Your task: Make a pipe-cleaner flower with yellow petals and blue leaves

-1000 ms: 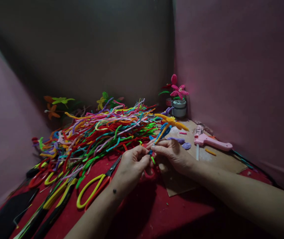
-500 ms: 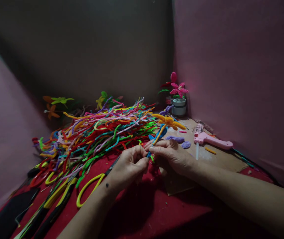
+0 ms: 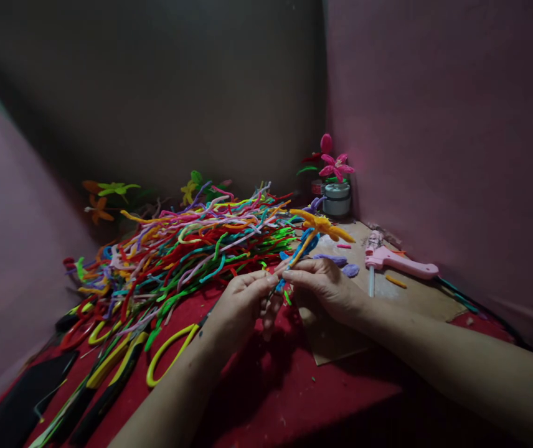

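Observation:
Between my hands is a pipe cleaner flower with orange petals, an orange stem and blue loops just below the head. It leans up and to the right. My right hand pinches the stem between thumb and fingers. My left hand is closed at the stem's lower end, where blue and a bit of bright green pipe cleaner show. The fingertips of both hands nearly meet there and partly hide the stem.
A large heap of colourful pipe cleaners lies behind my left hand. Yellow-handled scissors and yellow-black pliers are at left. On the cardboard rest a pink glue gun and purple petals. A pink flower stands in a grey pot.
My left hand has turned and its lower fingers now show beneath the stem. The flower head has shifted slightly to the right. My right hand keeps its pinch.

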